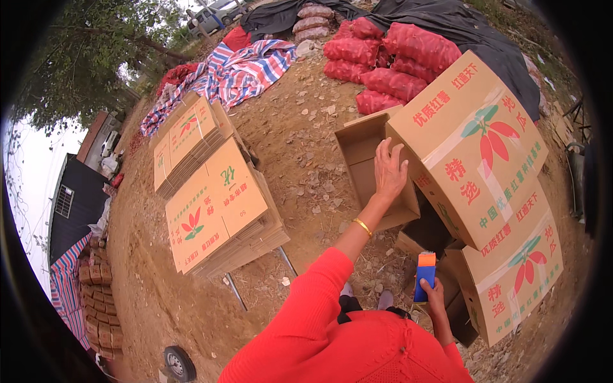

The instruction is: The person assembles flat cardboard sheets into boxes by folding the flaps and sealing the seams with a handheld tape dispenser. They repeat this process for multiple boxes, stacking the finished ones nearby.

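My left hand (391, 171), with a yellow bracelet at the wrist, reaches forward with its fingers apart. It is at the near edge of the upper brown cardboard carton (472, 143), in front of that carton's open side; whether the fingertips touch it I cannot tell. Lower right, my right hand (434, 297) is closed around a blue and orange tape dispenser (425, 277), held with its orange end up. Clear tape runs over the upper carton, which lies on its side. Below it a second taped carton (520, 271) also lies on its side, printed with red and green leaves.
Flattened cartons (220, 210) are stacked on a metal-legged stand to the left. Red mesh sacks (389, 60) are piled at the back beside a dark tarp (447, 25). A striped sheet (246, 67) lies farther left. A wheel (179, 363) rests on the dirt at lower left.
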The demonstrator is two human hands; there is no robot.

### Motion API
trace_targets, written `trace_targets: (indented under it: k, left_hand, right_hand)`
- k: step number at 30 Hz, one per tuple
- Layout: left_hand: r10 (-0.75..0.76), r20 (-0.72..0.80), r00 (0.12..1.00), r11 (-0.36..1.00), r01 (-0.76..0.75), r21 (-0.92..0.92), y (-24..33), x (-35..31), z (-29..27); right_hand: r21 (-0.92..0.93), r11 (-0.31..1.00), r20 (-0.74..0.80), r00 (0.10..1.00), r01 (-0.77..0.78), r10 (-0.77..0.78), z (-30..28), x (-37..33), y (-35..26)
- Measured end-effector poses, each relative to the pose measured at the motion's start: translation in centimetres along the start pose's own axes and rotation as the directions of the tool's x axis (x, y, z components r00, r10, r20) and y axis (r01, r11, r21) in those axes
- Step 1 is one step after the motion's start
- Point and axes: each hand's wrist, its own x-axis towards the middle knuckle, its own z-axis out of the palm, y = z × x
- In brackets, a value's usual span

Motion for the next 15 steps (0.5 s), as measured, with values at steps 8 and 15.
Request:
trace_targets:
  k: [8, 15]
  left_hand:
    - [-0.483, -0.123, 0.867, 0.860, 0.496, 0.119, -15.4, -12.9, -11.9]
    - [-0.926, -0.291, 0.241, 0.302, 0.935, -0.187, -28.7, -27.6, -24.5]
  right_hand:
    - [-0.170, 0.985, 0.170, 0.985, -0.005, 0.034, 6.1, 3.6, 0.7]
    - [-0.322, 0.947, 0.336, 0.935, -0.002, 0.116, 16.8, 5.6, 0.3]
